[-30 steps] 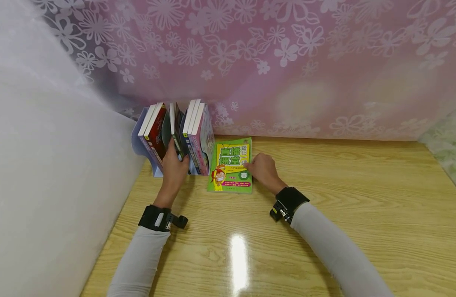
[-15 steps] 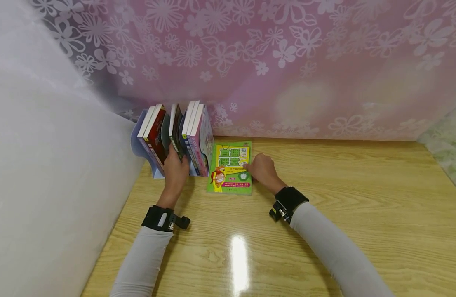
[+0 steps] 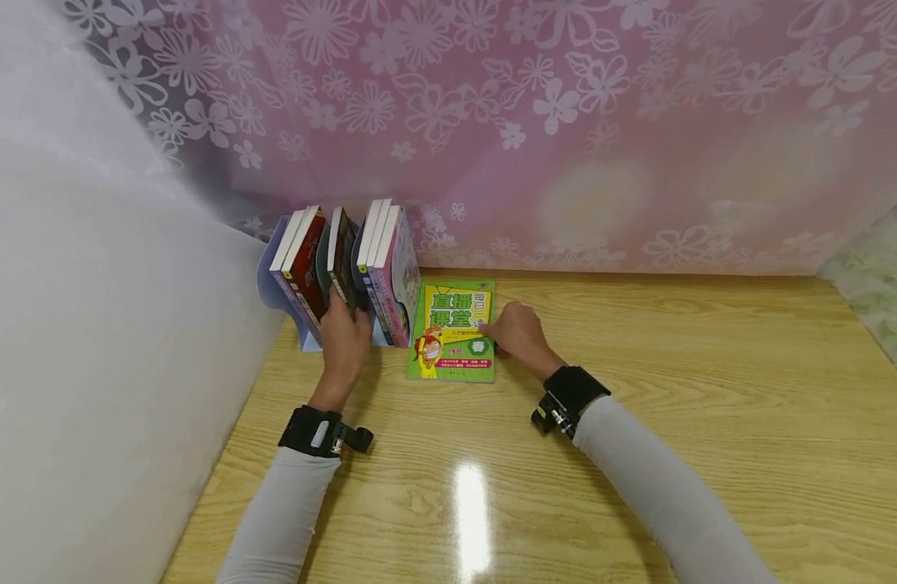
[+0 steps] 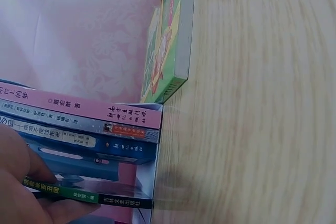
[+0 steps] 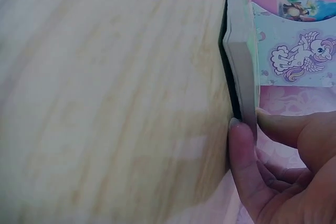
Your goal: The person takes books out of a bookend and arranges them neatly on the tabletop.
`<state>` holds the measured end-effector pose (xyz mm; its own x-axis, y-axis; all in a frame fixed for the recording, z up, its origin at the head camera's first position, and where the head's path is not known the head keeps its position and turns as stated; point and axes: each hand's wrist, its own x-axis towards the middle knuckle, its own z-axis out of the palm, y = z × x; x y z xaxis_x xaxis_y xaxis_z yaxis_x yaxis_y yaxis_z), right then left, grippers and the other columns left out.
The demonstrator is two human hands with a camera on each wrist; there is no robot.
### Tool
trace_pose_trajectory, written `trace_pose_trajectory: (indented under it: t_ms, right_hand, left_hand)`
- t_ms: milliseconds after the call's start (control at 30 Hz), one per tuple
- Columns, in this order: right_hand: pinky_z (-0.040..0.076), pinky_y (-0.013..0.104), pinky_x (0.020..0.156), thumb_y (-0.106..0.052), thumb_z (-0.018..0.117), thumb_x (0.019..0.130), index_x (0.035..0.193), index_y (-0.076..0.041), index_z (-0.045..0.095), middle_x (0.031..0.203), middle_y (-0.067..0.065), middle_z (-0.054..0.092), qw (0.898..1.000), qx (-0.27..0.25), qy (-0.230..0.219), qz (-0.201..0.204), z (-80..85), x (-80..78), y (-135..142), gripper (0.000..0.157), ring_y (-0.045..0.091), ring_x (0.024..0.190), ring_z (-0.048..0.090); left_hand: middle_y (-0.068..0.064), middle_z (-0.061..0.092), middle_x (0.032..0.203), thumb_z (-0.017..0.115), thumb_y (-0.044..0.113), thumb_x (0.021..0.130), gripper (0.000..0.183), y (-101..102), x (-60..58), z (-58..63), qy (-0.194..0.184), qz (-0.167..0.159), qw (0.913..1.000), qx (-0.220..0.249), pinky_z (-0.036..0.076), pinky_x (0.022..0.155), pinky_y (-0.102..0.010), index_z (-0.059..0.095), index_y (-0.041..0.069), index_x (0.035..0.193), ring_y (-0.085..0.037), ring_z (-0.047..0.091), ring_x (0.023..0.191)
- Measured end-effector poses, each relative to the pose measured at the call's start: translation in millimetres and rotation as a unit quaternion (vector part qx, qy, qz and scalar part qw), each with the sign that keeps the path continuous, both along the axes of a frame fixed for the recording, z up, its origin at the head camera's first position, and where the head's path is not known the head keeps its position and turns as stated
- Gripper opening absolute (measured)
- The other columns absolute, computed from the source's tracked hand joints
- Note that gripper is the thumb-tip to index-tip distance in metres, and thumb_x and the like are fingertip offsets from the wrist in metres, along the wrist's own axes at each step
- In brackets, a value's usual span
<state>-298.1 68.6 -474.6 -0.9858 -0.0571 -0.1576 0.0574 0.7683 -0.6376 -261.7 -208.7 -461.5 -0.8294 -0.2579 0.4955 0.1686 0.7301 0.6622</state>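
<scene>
In the head view, a bluish book rack (image 3: 270,280) stands at the left, holding upright books. My left hand (image 3: 345,345) pinches the lower spine of a thin dark book (image 3: 342,255) in the rack's middle section. The left wrist view shows thumb and fingers on both sides of its black-and-green spine (image 4: 123,201). Right of the rack, a green book (image 3: 459,371) lies face up on the table. My right hand (image 3: 523,337) pinches its right edge; in the right wrist view, a fingertip is under the cover and a slim dark gap shows beneath the pages (image 5: 242,72).
Red-covered books (image 3: 302,251) fill the rack's left section, and pink and blue ones (image 3: 390,284) its right section. A white wall (image 3: 113,365) borders the table (image 3: 675,389) on the left. A pink flowered curtain-like sheet (image 3: 492,186) runs along the back.
My left hand has shifted slightly toward me, and the top of the thin dark book has moved a little left and down. My right hand stays at the green book's edge.
</scene>
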Motion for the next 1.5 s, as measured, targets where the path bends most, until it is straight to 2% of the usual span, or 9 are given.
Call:
trace_pose_trajectory:
  t_ms: [200,400,500,600,767,1000,1200,1367,1500]
  right_hand:
    - [0.034,0.023,0.038,-0.022,0.072,0.084,0.068,-0.004,0.069,0.051,0.006,0.059,0.999,-0.018,0.029,0.022,-1.3,1.9,5,0.024,0.018,0.043,0.055]
    - [0.044,0.024,0.045,-0.019,0.07,0.086,0.078,-0.004,0.071,0.069,0.007,0.066,0.998,-0.046,0.026,0.027,0.7,5.2,10,0.017,0.017,0.054,0.059]
    - [0.045,0.025,0.047,-0.019,0.069,0.087,0.084,-0.004,0.071,0.073,0.009,0.067,0.997,-0.065,0.013,0.029,4.4,8.8,12,0.016,0.018,0.057,0.059]
    - [0.043,0.026,0.048,-0.019,0.067,0.088,0.086,-0.004,0.071,0.07,0.01,0.065,0.997,-0.061,0.021,0.037,8.4,12.4,12,0.015,0.018,0.057,0.056]
    - [0.044,0.027,0.053,-0.016,0.062,0.089,0.095,-0.003,0.068,0.083,0.008,0.064,0.997,-0.046,0.044,0.038,14.4,17.3,11,0.015,0.019,0.066,0.055]
    - [0.049,0.031,0.066,-0.02,0.062,0.09,0.104,-0.002,0.065,0.096,0.01,0.065,0.995,-0.065,0.037,0.063,22.0,29.4,16,0.023,0.021,0.082,0.058]
    - [0.051,0.036,0.071,-0.025,0.063,0.091,0.109,-0.004,0.064,0.099,0.008,0.065,0.994,-0.073,0.032,0.077,32.3,40.7,19,0.028,0.021,0.088,0.058]
    - [0.052,0.036,0.072,-0.028,0.062,0.091,0.107,-0.007,0.065,0.102,0.006,0.065,0.991,-0.079,0.04,0.102,37.8,49.7,20,0.026,0.02,0.09,0.06]
    - [0.053,0.034,0.07,-0.028,0.062,0.092,0.112,-0.005,0.064,0.107,0.008,0.064,0.984,-0.111,0.027,0.14,40.1,58.2,20,0.03,0.02,0.09,0.061]
  left_hand:
    - [-0.023,0.064,0.108,0.055,0.004,0.09,0.048,-1,2.1,-0.1,0.005,-0.005,1.0,-0.006,0.05,0.074,-0.049,0.039,0.006,0.135,-0.029,0.059,0.084]
    - [-0.022,0.065,0.092,0.055,0.004,0.09,0.042,0,4.1,1.5,0.006,-0.018,0.9997,-0.015,0.046,0.063,-0.045,0.043,0.004,0.131,-0.027,0.056,0.072]
    - [-0.022,0.065,0.094,0.055,0.004,0.09,0.042,1,5.3,2.9,0.002,-0.019,0.9997,-0.014,0.047,0.066,-0.046,0.043,0.005,0.13,-0.028,0.058,0.075]
    - [-0.023,0.065,0.098,0.054,0.005,0.09,0.041,1,6.6,4.6,-0.003,-0.018,0.9998,-0.013,0.048,0.069,-0.048,0.043,0.005,0.129,-0.029,0.06,0.081]
    - [-0.023,0.065,0.105,0.054,0.003,0.089,0.045,1,10.2,7.6,-0.003,-0.028,0.9996,-0.009,0.049,0.073,-0.049,0.042,0.006,0.132,-0.029,0.061,0.087]
    - [-0.028,0.065,0.096,0.052,0.0,0.087,0.046,-7,18.7,13.1,-0.001,-0.037,0.9992,-0.016,0.046,0.06,-0.05,0.044,0.004,0.132,-0.035,0.06,0.075]
    - [-0.027,0.065,0.098,0.052,0.001,0.087,0.046,-12,27.8,17.0,-0.008,-0.032,0.9992,-0.021,0.048,0.061,-0.05,0.045,0.004,0.131,-0.036,0.061,0.075]
    - [-0.028,0.065,0.101,0.052,0.002,0.088,0.047,-13,33.7,17.5,-0.016,-0.038,0.9991,-0.013,0.05,0.066,-0.053,0.042,0.005,0.135,-0.039,0.062,0.083]
    - [-0.027,0.063,0.106,0.05,0.002,0.089,0.05,-15,37.6,17.0,-0.023,-0.039,0.999,-0.005,0.049,0.065,-0.052,0.041,0.008,0.138,-0.04,0.061,0.087]
